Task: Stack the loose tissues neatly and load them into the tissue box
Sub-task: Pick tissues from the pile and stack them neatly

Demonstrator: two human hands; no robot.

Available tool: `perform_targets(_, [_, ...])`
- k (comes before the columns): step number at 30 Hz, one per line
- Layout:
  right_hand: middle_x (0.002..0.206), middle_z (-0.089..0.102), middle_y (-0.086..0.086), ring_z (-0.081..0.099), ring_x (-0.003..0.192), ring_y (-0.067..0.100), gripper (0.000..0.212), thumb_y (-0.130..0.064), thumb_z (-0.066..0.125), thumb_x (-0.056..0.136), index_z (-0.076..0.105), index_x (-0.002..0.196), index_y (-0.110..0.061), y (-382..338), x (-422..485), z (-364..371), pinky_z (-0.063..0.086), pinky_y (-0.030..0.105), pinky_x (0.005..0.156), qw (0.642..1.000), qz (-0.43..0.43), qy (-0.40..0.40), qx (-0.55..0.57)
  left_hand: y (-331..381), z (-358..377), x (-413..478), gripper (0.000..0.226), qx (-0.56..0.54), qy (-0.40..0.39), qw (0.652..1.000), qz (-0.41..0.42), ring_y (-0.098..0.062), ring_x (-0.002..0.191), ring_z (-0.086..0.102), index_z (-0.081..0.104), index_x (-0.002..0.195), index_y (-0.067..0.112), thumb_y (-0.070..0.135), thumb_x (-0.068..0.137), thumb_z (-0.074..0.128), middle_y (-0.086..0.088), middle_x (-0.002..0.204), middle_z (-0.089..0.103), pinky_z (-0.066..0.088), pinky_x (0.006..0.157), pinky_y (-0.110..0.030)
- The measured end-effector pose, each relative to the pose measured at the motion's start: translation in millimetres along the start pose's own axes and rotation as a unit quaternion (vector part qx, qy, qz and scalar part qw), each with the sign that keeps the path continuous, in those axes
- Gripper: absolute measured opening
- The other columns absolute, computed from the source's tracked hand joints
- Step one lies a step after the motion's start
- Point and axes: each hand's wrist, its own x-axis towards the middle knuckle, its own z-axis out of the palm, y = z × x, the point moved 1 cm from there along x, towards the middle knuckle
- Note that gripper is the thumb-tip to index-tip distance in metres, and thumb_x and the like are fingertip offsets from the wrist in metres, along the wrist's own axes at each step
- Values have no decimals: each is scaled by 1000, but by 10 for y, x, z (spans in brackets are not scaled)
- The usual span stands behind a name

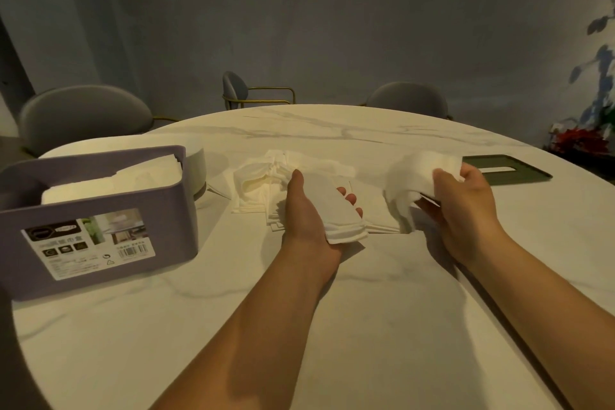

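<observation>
Head | left hand point(304, 210) holds tissues point(337, 213) | right hand point(466, 210) grips wad point(419, 173) (box point(166, 213) part-filled)

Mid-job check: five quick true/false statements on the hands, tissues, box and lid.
1. The left hand holds a folded stack. True.
2. The right hand is empty. False: it grips a crumpled tissue.
3. The box already holds tissues. True.
4. The lid is on the box. False: it lies on the table, right of the right hand.
5. No loose tissues remain on the table. False: a pile lies beyond the left hand.
</observation>
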Motion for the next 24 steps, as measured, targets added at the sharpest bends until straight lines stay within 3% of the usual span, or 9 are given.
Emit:
perform_targets(2, [116, 53, -5, 57, 102, 20, 32, -22, 58, 93, 46, 122, -29, -50, -97, 55, 52, 28, 81, 991, -109, -39, -70, -16, 34, -28, 56, 17, -12, 1000, -7, -25, 78, 59, 61, 92, 4, 58, 90, 47, -13, 83, 63, 50, 77, -37])
perform_targets(5, [97, 56, -17, 59, 90, 0, 23, -13, 58, 92, 53, 101, -34, -90, -364, 182, 47, 5, 69, 938, -287, -148, -129, -46, 78, -62, 50, 27, -44, 999, -14, -24, 69, 61, 63, 90, 8, 56, 90, 48, -13, 77, 65, 51, 72, -37])
perform_targets(7, [93, 59, -19, 60, 86, -3, 29, -8, 59, 90, 56, 92, -37, -96, -497, 252, 47, 4, 71, 903, -325, -228, -165, -55, 87, -81, 52, 41, -76, 996, -29, -25, 64, 63, 67, 85, 10, 58, 90, 45, -13, 69, 68, 51, 69, -37])
perform_targets(9, [96, 62, -19, 62, 92, 6, 30, -8, 61, 89, 60, 96, -37, -78, -539, 304, 51, 10, 78, 873, -331, -288, -215, -44, 69, -87, 55, 45, -86, 995, -39, -25, 62, 65, 67, 85, 9, 61, 87, 46, -13, 68, 69, 53, 65, -35])
perform_targets(11, [100, 63, -23, 62, 98, 7, 32, -13, 67, 86, 59, 100, -41, -74, -536, 299, 52, 16, 87, 866, -319, -312, -223, -33, 48, -80, 55, 32, -85, 995, -33, -25, 63, 66, 66, 95, 9, 61, 86, 48, -13, 71, 69, 56, 61, -33])
perform_targets(13, [104, 63, -25, 61, 103, 4, 28, -34, 70, 79, 57, 102, -45, -113, -538, 270, 49, 22, 94, 880, -304, -308, -196, -22, 38, -68, 57, 21, -74, 997, -26, -28, 76, 66, 64, 107, 11, 62, 84, 50, -15, 83, 69, 56, 67, -39])
perform_targets(17, [124, 57, -22, 52, 120, 10, 43, -66, 59, 65, 55, 104, -49, -164, -472, 205, 41, 37, 105, 895, -286, -279, -197, -21, 36, -74, 52, 41, -54, 998, -13, -31, 94, 62, 59, 107, 19, 64, 88, 41, -16, 102, 66, 53, 80, -44])
perform_targets(20, [135, 49, -19, 46, 125, 12, 43, -63, 66, 67, 53, 107, -51, -118, -434, 202, 41, 39, 104, 896, -255, -286, -226, -13, 29, -80, 53, 18, -41, 999, -5, -31, 91, 62, 58, 105, 17, 64, 90, 36, -15, 99, 66, 53, 75, -43])
perform_targets(24, [129, 49, -14, 49, 111, 10, 29, -36, 62, 89, 52, 116, -36, -25, -224, 141, 43, 14, 77, 930, -244, -165, -220, 24, 1, -39, 67, -42, -15, 999, 11, -32, 99, 61, 58, 108, 7, 68, 89, 36, -17, 106, 64, 51, 85, -45])
